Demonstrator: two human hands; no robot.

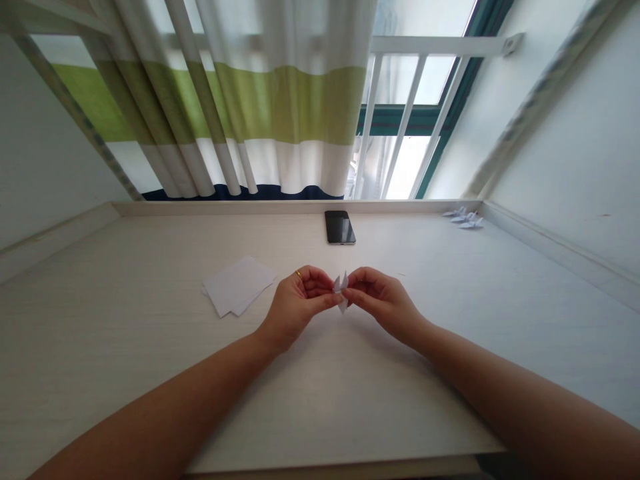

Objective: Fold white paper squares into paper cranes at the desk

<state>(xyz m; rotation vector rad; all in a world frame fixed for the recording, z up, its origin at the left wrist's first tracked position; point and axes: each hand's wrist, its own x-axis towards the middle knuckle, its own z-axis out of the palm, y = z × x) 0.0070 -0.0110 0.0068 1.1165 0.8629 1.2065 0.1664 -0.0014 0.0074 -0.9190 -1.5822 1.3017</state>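
A small piece of folded white paper (343, 305) is held upright above the middle of the table, with pointed tips at its top and bottom. My left hand (306, 293), with a gold ring on one finger, pinches it from the left between thumb and fingers. From the other side my right hand (377, 293) pinches it too. The fingertips cover part of the folds. To the left of my left hand lie a few white paper sheets (239, 285), overlapping at different angles.
A dark phone (340, 228) lies flat beyond my hands. Several small folded white paper pieces (464, 218) sit in the far right corner of the pale table (320, 413). A low ledge (280, 208) runs along the back, below the curtain (290, 107) and white railing (440, 45).
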